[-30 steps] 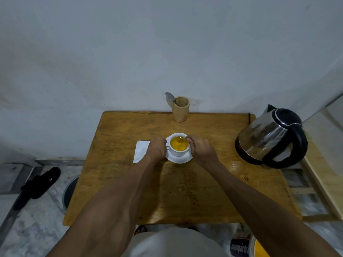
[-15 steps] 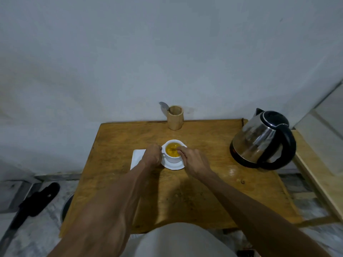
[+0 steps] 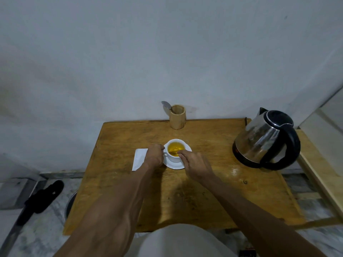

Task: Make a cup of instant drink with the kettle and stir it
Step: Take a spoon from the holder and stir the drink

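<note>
A white cup point(image 3: 173, 158) of yellow drink point(image 3: 175, 146) stands on a white saucer point(image 3: 176, 165) mid-table. My left hand point(image 3: 154, 156) grips the cup at its handle on the left side. My right hand point(image 3: 194, 164) rests at the cup's right rim, fingers pinched on a thin spoon point(image 3: 174, 152) that dips into the drink; most of the spoon is hidden. The steel kettle point(image 3: 259, 140) with a black lid and handle stands at the table's right edge, apart from both hands.
A wooden holder point(image 3: 177, 117) with another spoon point(image 3: 165, 104) stands at the back edge by the wall. A white napkin point(image 3: 139, 158) lies left of the cup. The wooden table point(image 3: 204, 191) is small; a wooden shelf point(image 3: 319, 164) stands right, a black sandal point(image 3: 44, 197) on the floor left.
The view has tilted up, so the table sits lower in frame. My right hand's fingers have shifted over the cup's rim; my left hand stays on the handle.
</note>
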